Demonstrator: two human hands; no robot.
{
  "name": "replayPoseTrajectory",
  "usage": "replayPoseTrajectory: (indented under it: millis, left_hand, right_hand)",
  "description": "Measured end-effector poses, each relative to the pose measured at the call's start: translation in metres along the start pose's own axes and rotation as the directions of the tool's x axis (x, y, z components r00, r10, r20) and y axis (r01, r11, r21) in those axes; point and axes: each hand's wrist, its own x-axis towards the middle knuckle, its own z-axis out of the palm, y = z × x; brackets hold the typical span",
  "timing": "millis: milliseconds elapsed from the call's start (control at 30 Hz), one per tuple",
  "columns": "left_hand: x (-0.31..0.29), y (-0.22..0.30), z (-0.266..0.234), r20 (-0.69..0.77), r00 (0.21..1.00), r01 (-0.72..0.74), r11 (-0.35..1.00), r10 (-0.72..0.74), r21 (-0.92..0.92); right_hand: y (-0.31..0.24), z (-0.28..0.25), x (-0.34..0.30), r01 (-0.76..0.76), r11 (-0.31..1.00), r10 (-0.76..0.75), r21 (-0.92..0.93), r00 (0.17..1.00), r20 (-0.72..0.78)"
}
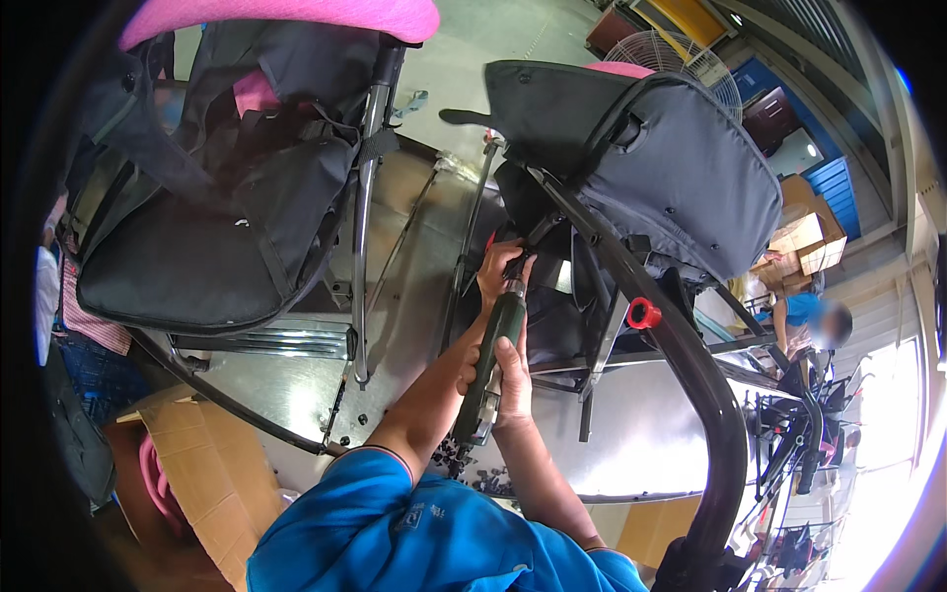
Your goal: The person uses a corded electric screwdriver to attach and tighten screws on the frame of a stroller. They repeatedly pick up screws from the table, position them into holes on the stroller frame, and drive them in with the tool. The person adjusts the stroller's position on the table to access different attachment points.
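My right hand (511,380) is wrapped round a dark green inline power screwdriver (506,328), its nose pointing away from me. Just beyond that nose, my left hand (493,274) is closed round a dark part of the stroller frame (542,229); the exact contact point is hidden by fingers and tool. This stroller, on the right, carries a dark grey fabric canopy (681,183) and black tubes. A thick curved black tube (705,405) with a red ring (644,314) sweeps close past my right side.
Another stroller with a black seat (187,261) and pink trim (296,12) stands left. Small black parts (490,481) lie on the metal table (631,449) near my body. A cardboard box (212,464) is at lower left. A co-worker (801,314) and a wire-cage fan (681,59) are at right.
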Motion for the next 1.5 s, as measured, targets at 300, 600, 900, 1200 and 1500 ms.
replayPoseTrajectory:
  millis: [300, 600, 900, 1200, 1500]
  left_hand:
    - [0.01, 0.003, -0.007, 0.05, 0.999, 0.023, 0.999, -0.021, -0.04]
    - [0.034, 0.032, -0.043, 0.282, 0.935, 0.234, 0.972, -0.215, -0.035]
    - [0.22, 0.336, -0.089, 0.427, 0.903, 0.325, 0.59, 0.038, -0.739]
    - [0.175, 0.433, -0.052, 0.745, 0.645, -0.253, 0.968, 0.173, -0.006]
    - [0.11, 0.46, -0.104, 0.669, 0.661, 0.15, 0.933, -0.34, 0.327]
  right_hand:
    - [-0.033, 0.021, 0.002, -0.075, 0.952, 0.04, -0.298, 0.992, -0.121]
    - [-0.051, -0.055, -0.108, 0.154, 0.009, -0.396, -0.988, 0.908, 0.138]
    - [-0.28, 0.035, -0.271, -0.099, -0.82, -0.568, -0.563, 0.257, 0.782]
    - [-0.389, -0.048, -0.283, 0.401, -0.038, -0.898, -0.915, 0.388, 0.207]
    - [-0.33, -0.082, -0.338, 0.293, -0.11, -0.905, -0.95, 0.366, 0.217]
